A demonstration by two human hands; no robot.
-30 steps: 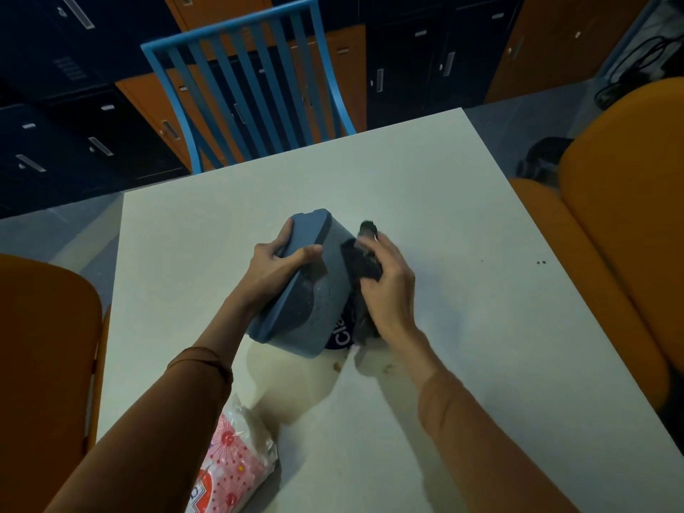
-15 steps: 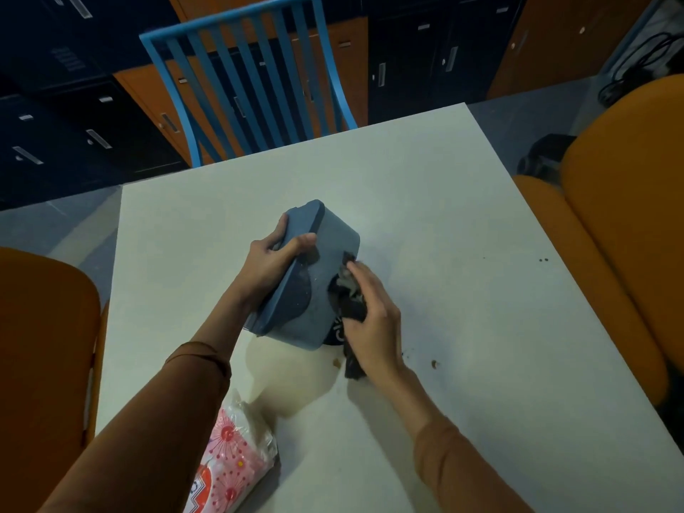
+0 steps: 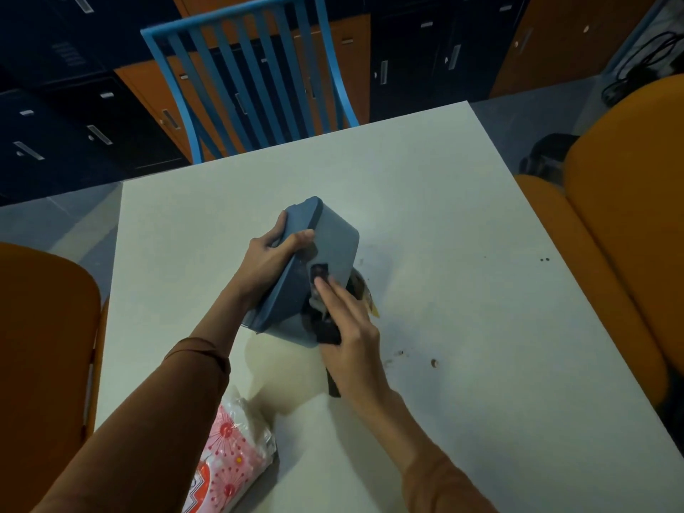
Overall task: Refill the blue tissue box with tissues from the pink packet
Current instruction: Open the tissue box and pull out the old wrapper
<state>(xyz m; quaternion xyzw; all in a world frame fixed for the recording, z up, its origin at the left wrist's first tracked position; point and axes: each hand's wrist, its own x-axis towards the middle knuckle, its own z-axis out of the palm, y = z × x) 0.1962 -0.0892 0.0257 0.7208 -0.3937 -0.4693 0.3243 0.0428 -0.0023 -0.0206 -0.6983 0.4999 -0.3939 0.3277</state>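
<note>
While I watch the head view, the blue tissue box [image 3: 333,246] sits about mid-table [image 3: 444,216], a little toward the left edge, tipped up steeply on its side. I cannot tell whether its lower end touches the tabletop. The left hand [image 3: 266,261] grips the box along its darker rim, with the thumb curled over onto the pale side and the fingers wrapped behind. The right hand [image 3: 351,327] lies against the box's near face with its fingers nearly straight, pressing a dark cloth [image 3: 327,333] flat to the plastic. The thumb is hidden, so I read this as a press and not a pinch. The cloth's tail trails out under the wrist toward the near edge.

The pink packet [image 3: 233,460] lies at the near edge, toward the near-left corner, half tucked under the left sleeve [image 3: 155,420] and well apart from the box. A few brown crumbs [image 3: 433,362] dot the table just right of the right hand. A blue slatted chair [image 3: 259,68] stands at the far edge, and orange seats flank both sides.
</note>
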